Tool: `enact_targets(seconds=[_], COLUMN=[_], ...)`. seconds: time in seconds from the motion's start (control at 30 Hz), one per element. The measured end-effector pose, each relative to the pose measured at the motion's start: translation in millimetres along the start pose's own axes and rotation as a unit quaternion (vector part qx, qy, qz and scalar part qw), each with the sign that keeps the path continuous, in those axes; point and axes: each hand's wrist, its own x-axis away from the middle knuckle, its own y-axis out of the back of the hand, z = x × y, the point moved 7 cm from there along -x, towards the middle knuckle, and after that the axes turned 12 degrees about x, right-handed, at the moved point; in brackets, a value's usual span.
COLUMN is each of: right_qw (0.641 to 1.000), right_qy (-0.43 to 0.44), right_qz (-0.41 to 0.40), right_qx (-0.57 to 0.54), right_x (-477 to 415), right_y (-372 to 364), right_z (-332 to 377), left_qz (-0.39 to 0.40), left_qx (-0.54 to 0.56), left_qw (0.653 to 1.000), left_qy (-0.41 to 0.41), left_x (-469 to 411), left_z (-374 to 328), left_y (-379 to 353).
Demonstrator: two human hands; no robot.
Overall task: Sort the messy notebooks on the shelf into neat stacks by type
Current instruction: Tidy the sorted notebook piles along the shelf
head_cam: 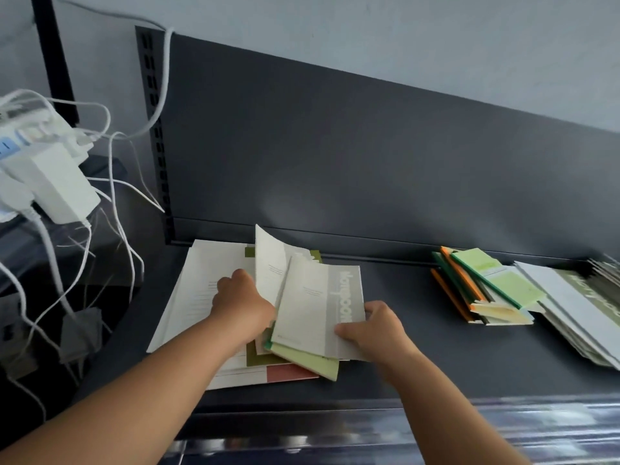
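Note:
A messy pile of notebooks (208,297) lies at the left of the dark shelf (396,337), with large white ones at the bottom and olive, pale green and red-edged ones on top. My left hand (240,303) grips a thin white notebook (270,263) that stands lifted and bent upward. A grey-and-white notebook (318,303) tilts over the pile, and my right hand (372,328) pinches its lower right edge. To the right sits a stack of small green and orange notebooks (486,290), and beyond it a slanted row of large white and olive notebooks (583,307).
The shelf's dark back panel (369,162) rises just behind the piles. A white power strip with adapters (43,169) and loose cables (114,203) hangs at the left. A glossy rail (369,431) runs along the shelf's front edge.

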Motion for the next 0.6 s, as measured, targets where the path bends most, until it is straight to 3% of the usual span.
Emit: enact_targets(seconds=[0.1, 0.17, 0.23, 0.4, 0.6], right_qw=[1.000, 1.000, 1.000, 0.993, 0.963], right_qy=[0.004, -0.001, 0.000, -0.017, -0.055], right_qz=[-0.007, -0.012, -0.011, 0.004, 0.014], right_qx=[0.025, 0.023, 0.008, -0.121, -0.262], right_x=[1, 2, 3, 4, 7], right_y=[-4, -4, -4, -3, -4], right_z=[4, 2, 0, -8, -17], left_qz=[0.037, 0.073, 0.103, 0.158, 0.165], left_qx=[0.156, 0.306, 0.373, 0.388, 0.426], left_qw=[0.986, 0.943, 0.911, 0.895, 0.883], left_qy=[0.053, 0.107, 0.143, 0.151, 0.106], left_x=[-2, 1, 7, 20, 21], left_z=[6, 13, 17, 12, 1], left_y=[-2, -10, -20, -32, -30])
